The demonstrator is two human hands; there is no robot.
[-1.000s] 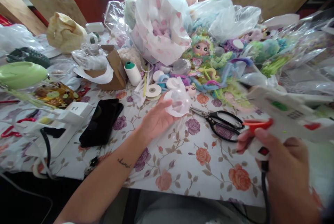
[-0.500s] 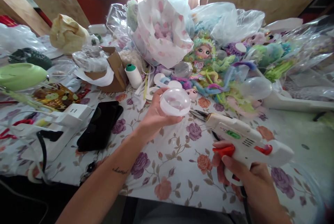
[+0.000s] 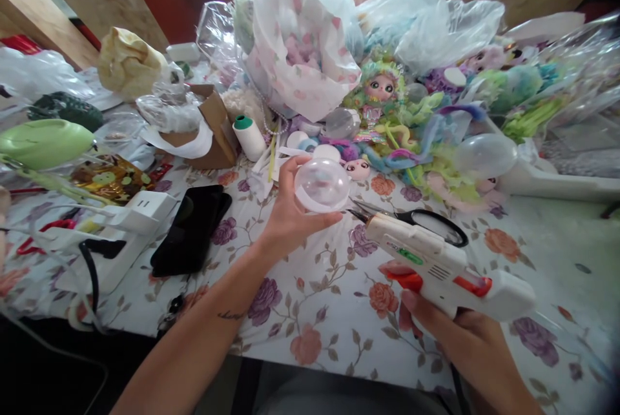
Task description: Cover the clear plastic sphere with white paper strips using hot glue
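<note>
A clear plastic ball sits in the grip of my left hand, fingers behind it and thumb along its lower edge. My right hand is wrapped round the handle of a white hot glue gun, with fingers at its red trigger. The gun's nozzle points left and lies close to the ball's lower right side; whether it touches I cannot tell. Behind the gun, scissors with black handles lie on the flowered tablecloth.
A doll, ribbons and plastic bags are heaped at the back. A thread cone stands by a cardboard box. To the left are black phones and a white power strip. A second clear ball lies right.
The glue gun has shifted a little left and its nozzle is nearer the ball. The scissors' black handle now shows behind it. The ball appears slightly turned in my left hand.
</note>
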